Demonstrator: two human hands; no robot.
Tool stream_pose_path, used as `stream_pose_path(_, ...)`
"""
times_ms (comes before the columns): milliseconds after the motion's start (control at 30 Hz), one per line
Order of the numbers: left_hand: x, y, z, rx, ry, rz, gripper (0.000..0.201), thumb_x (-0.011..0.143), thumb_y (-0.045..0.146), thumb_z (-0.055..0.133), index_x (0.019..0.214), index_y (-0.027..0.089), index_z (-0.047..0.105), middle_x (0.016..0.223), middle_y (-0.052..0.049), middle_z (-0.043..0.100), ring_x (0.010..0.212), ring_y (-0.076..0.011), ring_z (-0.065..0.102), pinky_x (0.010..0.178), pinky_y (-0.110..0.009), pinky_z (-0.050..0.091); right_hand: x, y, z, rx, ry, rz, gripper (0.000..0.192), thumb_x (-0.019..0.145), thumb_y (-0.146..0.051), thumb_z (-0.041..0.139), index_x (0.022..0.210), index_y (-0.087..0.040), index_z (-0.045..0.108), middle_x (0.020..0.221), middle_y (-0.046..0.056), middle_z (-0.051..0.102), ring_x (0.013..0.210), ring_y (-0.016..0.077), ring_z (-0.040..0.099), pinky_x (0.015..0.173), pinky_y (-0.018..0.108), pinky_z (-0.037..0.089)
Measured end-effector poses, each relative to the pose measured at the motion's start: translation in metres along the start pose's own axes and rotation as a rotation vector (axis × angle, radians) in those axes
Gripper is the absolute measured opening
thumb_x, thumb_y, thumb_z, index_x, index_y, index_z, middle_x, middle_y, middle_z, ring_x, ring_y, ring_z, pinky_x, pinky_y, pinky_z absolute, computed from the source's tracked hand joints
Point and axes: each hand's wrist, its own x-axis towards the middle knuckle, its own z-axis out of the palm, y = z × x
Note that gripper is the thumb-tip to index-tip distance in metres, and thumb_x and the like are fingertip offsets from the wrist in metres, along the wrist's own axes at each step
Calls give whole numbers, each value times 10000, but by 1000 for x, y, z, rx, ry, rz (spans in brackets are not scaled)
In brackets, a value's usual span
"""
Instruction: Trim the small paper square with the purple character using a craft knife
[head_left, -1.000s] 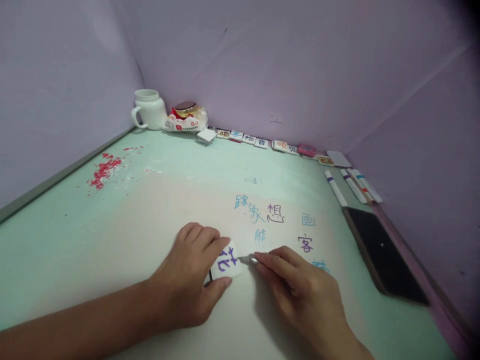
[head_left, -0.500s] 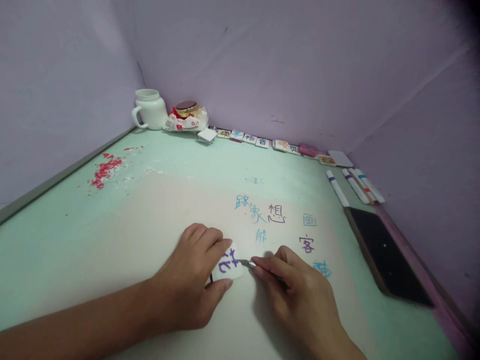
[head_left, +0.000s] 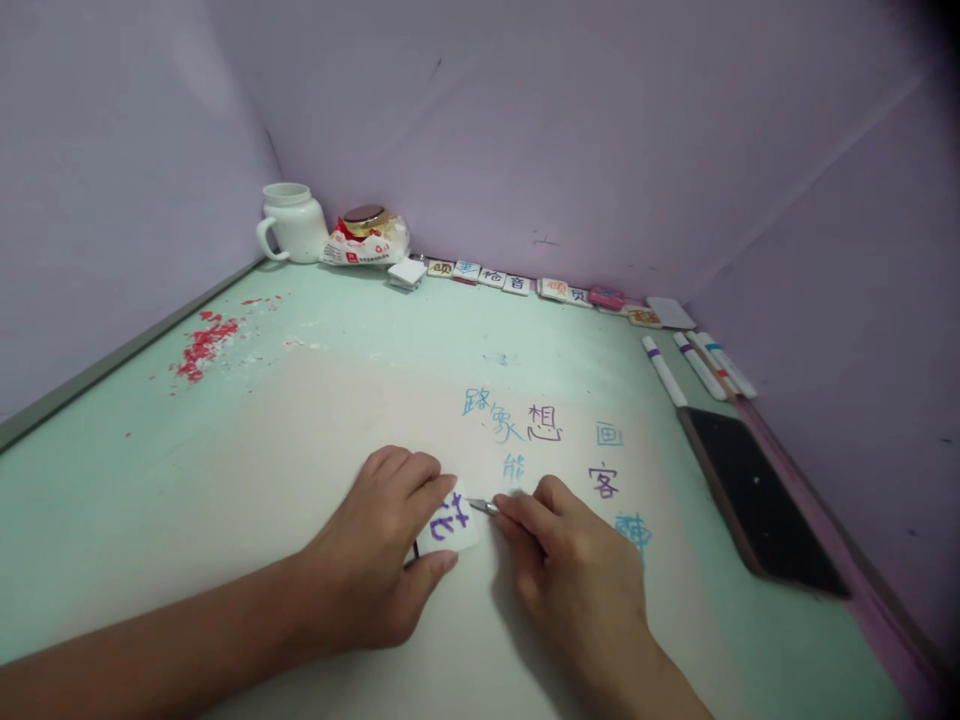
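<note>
My left hand point(head_left: 394, 545) grips a small white block point(head_left: 466, 532) between thumb and fingers, low over the table. A purple Chinese character is on the block's upper face, and my fingers cover its left part. In my right hand point(head_left: 574, 565) is a craft knife point(head_left: 486, 507) with a silver collar, held like a pen. Its thin blade points left, with the tip at the right edge of the character. I cannot tell whether the tip touches the surface. Most of the knife's handle is hidden in my palm.
Blue and purple characters mark the table point(head_left: 315, 420) beyond my hands. A black phone-like slab point(head_left: 761, 500) and several markers point(head_left: 701, 366) lie right. Along the back wall stand a white mug point(head_left: 294, 225), a wrapped jar point(head_left: 366, 238) and lettered blocks point(head_left: 491, 275). Red shavings point(head_left: 206, 347) lie left.
The knife tip has shifted slightly upward along the character's right side, and my right hand has tilted with it. My left hand keeps its hold on the block. The whole view has shifted a little.
</note>
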Motion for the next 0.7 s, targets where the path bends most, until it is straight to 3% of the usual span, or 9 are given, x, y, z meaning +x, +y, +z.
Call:
stream_pose_path(300, -2, 0, 0, 10, 2, -23, 361, 783, 148, 543, 1143, 140, 516, 1045, -123, 531, 937, -283, 495, 825, -488, 439, -9, 13, -3, 213, -99, 77, 201, 891, -307, 510, 883, -313, 711, 658, -41, 534, 491, 96, 494, 478, 228, 315)
stream_pose_path(467, 0, 1, -2, -7, -27, -36, 334, 781, 149, 541, 1115, 157, 516, 1023, -111, 531, 921, -280, 486, 807, -483, 427, -8, 9, -4, 115, -101, 31, 209, 869, -277, 495, 830, -301, 698, 661, -36, 550, 477, 107, 484, 463, 242, 267)
stream_pose_path(700, 2, 0, -2, -17, -43, -17, 330, 780, 148, 532, 1110, 144, 518, 1028, -113, 525, 918, -275, 478, 817, -487, 415, -5, 0, -5, 1, -114, 89, 230, 827, -236, 476, 779, -303, 691, 661, -32, 558, 499, 118, 485, 470, 253, 179)
